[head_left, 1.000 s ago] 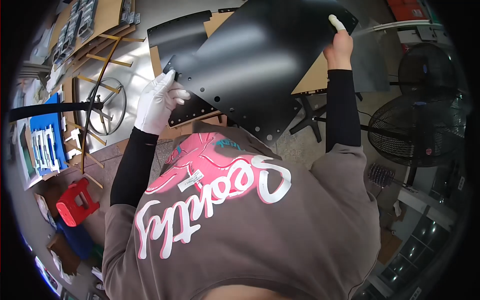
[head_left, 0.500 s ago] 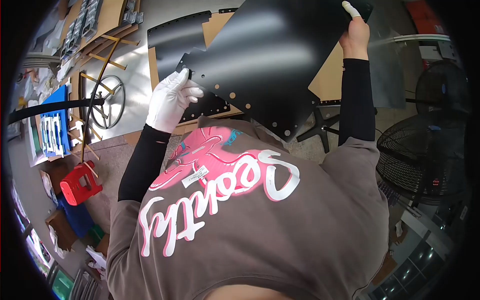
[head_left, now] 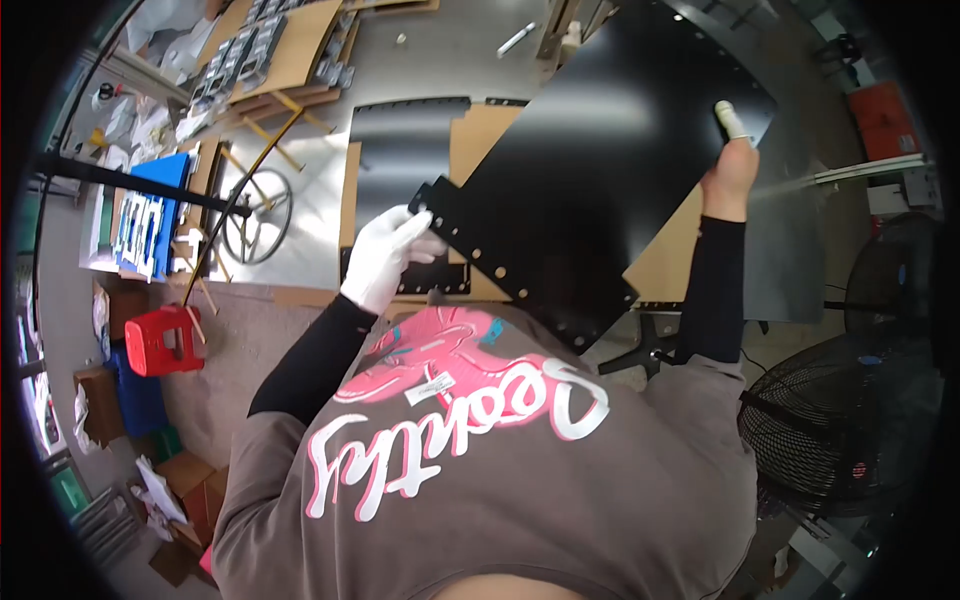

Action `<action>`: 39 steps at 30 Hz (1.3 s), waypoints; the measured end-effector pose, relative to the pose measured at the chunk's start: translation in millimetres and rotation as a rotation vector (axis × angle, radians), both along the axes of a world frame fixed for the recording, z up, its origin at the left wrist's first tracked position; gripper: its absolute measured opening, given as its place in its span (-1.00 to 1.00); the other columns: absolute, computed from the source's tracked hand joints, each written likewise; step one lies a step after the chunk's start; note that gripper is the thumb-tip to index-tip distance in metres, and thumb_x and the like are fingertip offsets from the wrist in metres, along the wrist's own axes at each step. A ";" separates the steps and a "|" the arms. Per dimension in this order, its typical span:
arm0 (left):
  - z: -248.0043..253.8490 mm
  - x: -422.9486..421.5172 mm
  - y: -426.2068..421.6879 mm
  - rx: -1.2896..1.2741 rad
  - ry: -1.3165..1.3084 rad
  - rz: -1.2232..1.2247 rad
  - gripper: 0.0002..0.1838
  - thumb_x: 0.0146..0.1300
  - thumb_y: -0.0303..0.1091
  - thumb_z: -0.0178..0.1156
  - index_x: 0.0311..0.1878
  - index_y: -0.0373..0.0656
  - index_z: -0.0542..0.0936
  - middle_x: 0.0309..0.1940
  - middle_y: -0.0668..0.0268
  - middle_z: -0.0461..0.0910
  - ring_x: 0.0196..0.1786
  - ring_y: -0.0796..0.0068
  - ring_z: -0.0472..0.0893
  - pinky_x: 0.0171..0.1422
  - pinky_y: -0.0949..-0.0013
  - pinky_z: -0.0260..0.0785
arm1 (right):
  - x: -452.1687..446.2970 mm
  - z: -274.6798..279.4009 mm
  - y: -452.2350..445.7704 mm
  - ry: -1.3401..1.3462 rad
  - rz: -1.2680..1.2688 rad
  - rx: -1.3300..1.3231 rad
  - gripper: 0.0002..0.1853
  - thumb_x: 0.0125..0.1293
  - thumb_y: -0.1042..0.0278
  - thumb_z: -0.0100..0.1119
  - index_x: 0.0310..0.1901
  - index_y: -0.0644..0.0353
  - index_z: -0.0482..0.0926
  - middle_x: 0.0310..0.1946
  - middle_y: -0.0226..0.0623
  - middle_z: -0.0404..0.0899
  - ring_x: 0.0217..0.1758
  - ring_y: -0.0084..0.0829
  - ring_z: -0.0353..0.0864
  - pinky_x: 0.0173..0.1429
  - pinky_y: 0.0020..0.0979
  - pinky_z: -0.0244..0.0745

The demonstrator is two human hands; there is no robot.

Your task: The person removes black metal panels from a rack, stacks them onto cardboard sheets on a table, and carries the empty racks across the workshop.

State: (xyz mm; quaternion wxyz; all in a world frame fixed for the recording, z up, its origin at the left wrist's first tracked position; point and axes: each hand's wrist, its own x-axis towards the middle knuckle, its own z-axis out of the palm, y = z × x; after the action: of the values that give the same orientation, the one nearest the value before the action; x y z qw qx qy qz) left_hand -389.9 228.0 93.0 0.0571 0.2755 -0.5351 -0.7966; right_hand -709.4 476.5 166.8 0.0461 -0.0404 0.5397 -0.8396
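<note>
Two hands grasp one black panel [head_left: 590, 150] at opposite edges, the sheet lying diagonally over the metal table [head_left: 400, 60], with its holed near end reaching past the table edge toward the shirt [head_left: 540, 460]. White-gloved left hand [head_left: 384, 258] pinches the notched left corner between thumb and fingers; right hand [head_left: 732, 178] grips the right edge, covered thumb on the upper face, remaining fingers hidden. Second black panel [head_left: 410, 145] and brown cardboard [head_left: 482, 135] lie partly beneath.
</note>
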 end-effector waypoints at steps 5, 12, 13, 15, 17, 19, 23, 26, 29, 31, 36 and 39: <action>14.6 -37.7 19.8 -1.312 0.093 0.187 -0.50 0.21 -0.15 0.15 0.09 -0.33 0.39 -0.08 0.04 0.54 -0.04 0.12 0.55 0.01 0.25 0.39 | 14.8 12.5 -6.9 0.270 0.042 -0.108 -0.67 0.11 0.60 0.16 -0.04 0.23 0.48 -0.12 -0.38 0.49 -0.08 -0.47 0.47 0.07 -0.47 0.35; 19.0 -101.7 55.1 -1.111 0.119 0.036 -0.46 0.24 -0.05 0.08 0.09 -0.33 0.37 -0.14 -0.03 0.54 -0.05 -0.02 0.52 0.05 0.22 0.35 | 28.1 18.2 -2.7 0.524 -0.040 0.104 -0.74 0.15 0.55 0.18 -0.09 0.32 0.51 -0.19 -0.38 0.55 -0.16 -0.52 0.49 0.02 -0.48 0.38; 19.6 -108.8 56.8 -1.021 0.061 0.021 -0.48 0.26 -0.04 0.06 0.06 -0.32 0.40 -0.17 -0.03 0.56 -0.07 -0.01 0.53 0.03 0.23 0.35 | 27.0 14.9 1.6 0.571 -0.066 0.141 -0.76 0.15 0.54 0.18 -0.11 0.33 0.52 -0.21 -0.38 0.56 -0.18 -0.52 0.50 0.00 -0.49 0.39; 22.8 -111.6 65.2 -0.988 0.023 -0.017 -0.51 0.27 -0.03 0.04 0.01 -0.31 0.42 -0.21 -0.02 0.56 -0.10 0.00 0.53 0.00 0.23 0.35 | 25.7 11.8 10.3 0.656 -0.119 0.222 -0.79 0.16 0.50 0.20 -0.16 0.35 0.54 -0.25 -0.38 0.58 -0.22 -0.52 0.52 -0.04 -0.50 0.41; 25.2 -109.8 77.7 -0.914 -0.070 -0.099 -0.55 0.30 -0.03 -0.01 -0.08 -0.30 0.47 -0.28 0.00 0.57 -0.15 0.01 0.54 -0.05 0.23 0.35 | 27.0 8.8 18.1 0.622 -0.087 0.177 -0.80 0.16 0.49 0.21 -0.17 0.35 0.55 -0.26 -0.37 0.59 -0.23 -0.52 0.53 -0.05 -0.50 0.42; 19.0 -113.2 85.8 -0.935 -0.019 -0.092 -0.57 0.31 -0.03 -0.03 -0.14 -0.29 0.47 -0.32 0.00 0.56 -0.19 0.02 0.54 -0.09 0.22 0.34 | 30.2 8.5 30.8 0.548 -0.030 0.104 -0.81 0.16 0.47 0.22 -0.19 0.35 0.56 -0.28 -0.37 0.60 -0.26 -0.51 0.55 -0.08 -0.50 0.44; 0.5 -115.6 95.7 -0.969 0.060 -0.051 -0.59 0.33 -0.04 -0.05 -0.28 -0.28 0.47 -0.43 0.00 0.51 -0.31 0.02 0.51 -0.21 0.20 0.31 | 33.7 6.7 44.0 0.642 -0.048 0.161 -0.80 0.16 0.44 0.24 -0.19 0.33 0.57 -0.27 -0.35 0.61 -0.21 -0.53 0.55 -0.05 -0.50 0.44; -4.8 -119.6 96.2 -0.997 0.044 -0.044 -0.58 0.33 -0.05 -0.05 -0.34 -0.29 0.45 -0.50 -0.01 0.46 -0.39 0.02 0.47 -0.27 0.19 0.27 | 37.0 10.5 47.1 0.585 0.009 0.122 -0.82 0.19 0.45 0.19 -0.17 0.29 0.55 -0.30 -0.43 0.56 -0.25 -0.56 0.52 -0.09 -0.50 0.43; -4.8 -130.6 101.1 -0.980 0.078 0.064 -0.57 0.33 -0.06 -0.05 -0.42 -0.29 0.41 -0.56 0.00 0.40 -0.47 0.05 0.39 -0.32 0.18 0.22 | 26.5 1.3 50.4 0.519 0.072 0.078 -0.84 0.22 0.43 0.16 -0.18 0.26 0.54 -0.35 -0.49 0.51 -0.31 -0.59 0.47 -0.17 -0.52 0.40; -5.6 -141.0 99.5 -0.973 0.090 0.077 -0.57 0.33 -0.06 -0.05 -0.42 -0.29 0.41 -0.56 0.01 0.39 -0.47 0.06 0.38 -0.32 0.20 0.22 | 17.3 -5.5 50.3 0.441 0.145 0.032 -0.84 0.26 0.37 0.14 -0.19 0.25 0.55 -0.42 -0.52 0.47 -0.39 -0.62 0.42 -0.29 -0.55 0.36; 3.0 -152.2 92.9 -0.973 0.122 0.103 -0.56 0.35 -0.07 -0.07 -0.46 -0.30 0.37 -0.59 0.10 0.33 -0.48 0.24 0.32 -0.31 0.28 0.21 | 20.7 -1.0 56.2 0.378 0.141 0.124 -0.68 0.25 0.13 0.17 -0.51 0.20 0.49 -0.66 -0.64 0.26 -0.63 -0.76 0.15 -0.53 -0.61 0.06; -4.0 -157.1 84.8 -0.966 0.163 0.083 -0.56 0.35 -0.07 -0.07 -0.45 -0.30 0.37 -0.60 0.13 0.34 -0.48 0.30 0.34 -0.31 0.30 0.21 | 26.2 -3.6 59.8 0.411 0.153 0.075 -0.74 0.29 0.18 0.12 -0.31 0.24 0.55 -0.54 -0.51 0.45 -0.53 -0.68 0.39 -0.45 -0.60 0.28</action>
State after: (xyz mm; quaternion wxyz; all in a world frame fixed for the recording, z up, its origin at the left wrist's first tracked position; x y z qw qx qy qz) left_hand -547.0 312.8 89.0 0.2516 0.1752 -0.8259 -0.4732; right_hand -683.2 536.4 163.2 0.0004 -0.2496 0.5641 -0.7871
